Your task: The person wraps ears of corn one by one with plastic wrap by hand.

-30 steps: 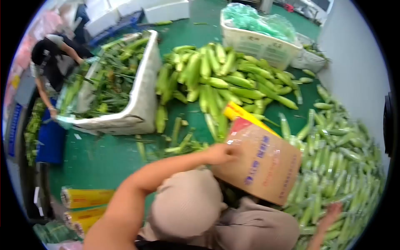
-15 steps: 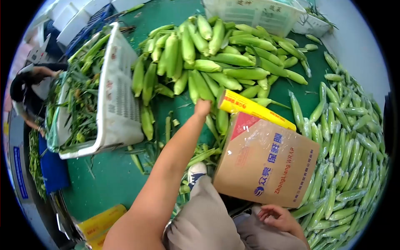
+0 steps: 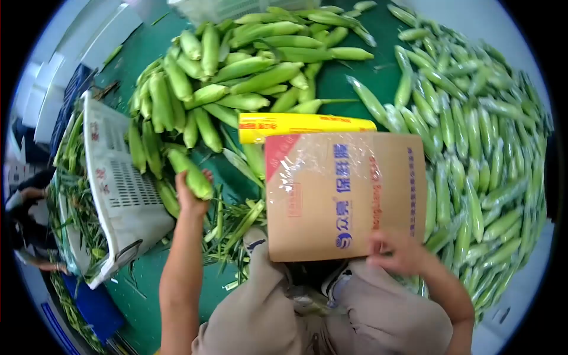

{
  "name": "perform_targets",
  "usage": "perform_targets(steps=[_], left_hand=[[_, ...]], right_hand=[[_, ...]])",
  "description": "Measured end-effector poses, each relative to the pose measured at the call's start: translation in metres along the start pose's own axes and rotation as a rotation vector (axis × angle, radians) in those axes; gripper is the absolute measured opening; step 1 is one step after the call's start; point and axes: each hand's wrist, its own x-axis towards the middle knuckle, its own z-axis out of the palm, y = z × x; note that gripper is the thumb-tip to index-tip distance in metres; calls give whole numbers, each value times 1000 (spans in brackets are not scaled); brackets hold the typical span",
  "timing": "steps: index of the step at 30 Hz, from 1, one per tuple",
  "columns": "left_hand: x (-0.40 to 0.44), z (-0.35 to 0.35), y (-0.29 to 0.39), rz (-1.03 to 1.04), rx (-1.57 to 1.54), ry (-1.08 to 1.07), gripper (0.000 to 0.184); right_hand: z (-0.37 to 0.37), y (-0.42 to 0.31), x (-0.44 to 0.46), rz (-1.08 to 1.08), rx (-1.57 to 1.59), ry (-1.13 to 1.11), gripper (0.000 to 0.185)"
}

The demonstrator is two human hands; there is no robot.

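My left hand (image 3: 193,192) is wrapped round the lower part of a green ear of corn in its husk (image 3: 188,168) and holds it above the floor, right of a white crate. My right hand (image 3: 397,253) hovers over the lower right part of a cardboard box (image 3: 343,201), somewhat blurred, its fingers bent and apart with nothing seen between them. On the box's far side lies a yellow cling film carton (image 3: 307,125). A heap of unwrapped corn ears (image 3: 236,77) spreads beyond it. Many film-wrapped ears (image 3: 473,148) lie in rows to the right.
The tilted white crate (image 3: 121,177) on the left is full of husks and leaves (image 3: 74,189). Loose trimmings (image 3: 236,228) litter the green floor (image 3: 148,296) near my shoe. Another white crate (image 3: 236,9) stands at the back. A person (image 3: 29,219) works at the far left.
My left hand has come back from the heap with an ear of corn. My right hand has risen from beside my knee to the box. The camera view has shifted to the right.
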Motion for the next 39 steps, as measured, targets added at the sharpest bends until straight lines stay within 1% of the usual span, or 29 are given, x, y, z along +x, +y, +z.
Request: perform_targets(steps=[1,2,3,5,7,8,9,10,11,12,13,14,17,18,20,21,22,23,25,26,28,30,31,32,33,35,36,37,39], left_hand=[[-11,-5,5,12,-17,-91,64],[-37,15,6,51,58,-103,59],[-65,43,18,112,131,-118,56],[-112,102,24,331,579,-292,53],[-131,154,18,401,908,-500,62],[-142,182,11,391,1183,-580,65],[-138,199,-7,717,1420,-720,66],[-170,237,-13,686,1754,-655,68],[-157,247,-34,989,1802,-824,67],[-149,262,-54,1110,1917,-896,66],[-144,278,-70,1105,2048,-938,70],[-132,281,-86,1128,2075,-931,68],[-117,277,-101,1066,2093,-833,66],[-116,270,-98,1059,2070,-824,65],[-116,269,-95,1076,2053,-836,64],[-116,271,-95,1028,2043,-881,65],[-112,270,-101,1083,1947,-955,59],[-108,266,-101,1136,1874,-997,52],[-112,271,-102,1078,1934,-1009,63],[-114,272,-100,1044,1988,-1007,69],[-114,269,-91,942,1947,-1033,72],[-109,271,-89,882,1704,-1075,74],[-101,257,-81,874,1565,-1052,75],[-88,233,-78,1114,1487,-958,78],[-89,207,-69,1324,1417,-747,86],[-92,151,-60,1198,1464,-576,84],[-95,134,-61,1132,1579,-607,96],[-101,124,-63,986,1682,-598,105],[-91,104,-74,393,1431,-501,107]], right_hand=[[-20,16,3,-46,-173,65,53],[-39,32,5,-81,-349,139,60],[-51,64,15,-86,-449,335,65],[-72,90,33,-88,-658,473,69],[-78,85,55,-144,-660,484,64],[-81,81,59,-181,-663,474,61],[-87,76,61,-151,-684,415,54],[-91,69,68,-134,-698,360,48],[-90,66,74,-112,-702,318,42],[-86,82,84,-199,-768,391,35],[-81,110,92,-268,-848,474,29],[-83,120,94,-328,-941,553,22],[-69,131,72,-340,-560,663,20],[-60,127,55,-247,-377,685,26],[-42,131,40,-310,-352,774,26],[-42,130,32,-335,-364,825,26],[-41,102,37,-387,-436,924,25],[-45,82,48,-374,-429,950,25],[-50,53,95,-396,-346,979,25],[-53,59,115,-330,-445,748,32],[-37,44,143,-368,-769,690,49],[-43,37,149,-303,-979,571,74],[-49,42,147,-299,-1014,564,74],[-53,46,154,-318,-1039,560,74],[-50,45,166,-342,-1049,553,74],[-47,44,163,-344,-1002,604,72],[-47,44,160,-340,-972,620,72],[-45,46,158,-329,-949,624,72],[-42,45,156,-293,-942,618,68]])
